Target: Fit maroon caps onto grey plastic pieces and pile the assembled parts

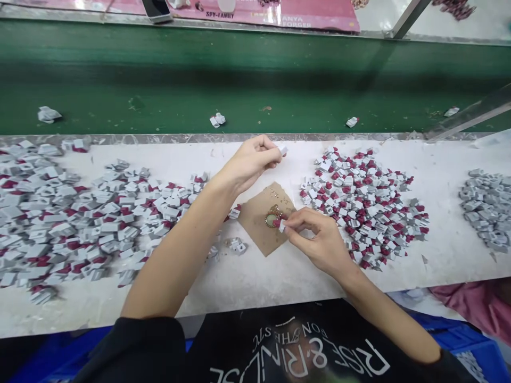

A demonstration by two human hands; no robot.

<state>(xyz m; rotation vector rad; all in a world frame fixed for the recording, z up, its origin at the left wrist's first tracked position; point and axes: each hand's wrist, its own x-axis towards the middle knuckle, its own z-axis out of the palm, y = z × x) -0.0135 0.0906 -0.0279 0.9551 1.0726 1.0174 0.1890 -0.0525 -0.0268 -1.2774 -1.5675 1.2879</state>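
Observation:
My left hand (255,162) is raised over the table's far side, its fingers pinched on a small grey plastic piece (283,151). My right hand (319,242) is lower and to the right, thumb and finger closed on a small white and dark red piece (281,226). That piece is at the edge of a small round pale-green patch with a beaded golden-brown rim (271,219); I cannot tell whether they touch. The patch lies on a square of brown cardboard (265,246), which also carries amber-coloured specks.
Left is a wide heap of grey and dark red pieces (51,213). Right of the cardboard lies a similar pile (367,205), then a grey pile (489,210). Behind runs a green belt (255,90) bearing several small pieces. A metal post (467,114) leans at right.

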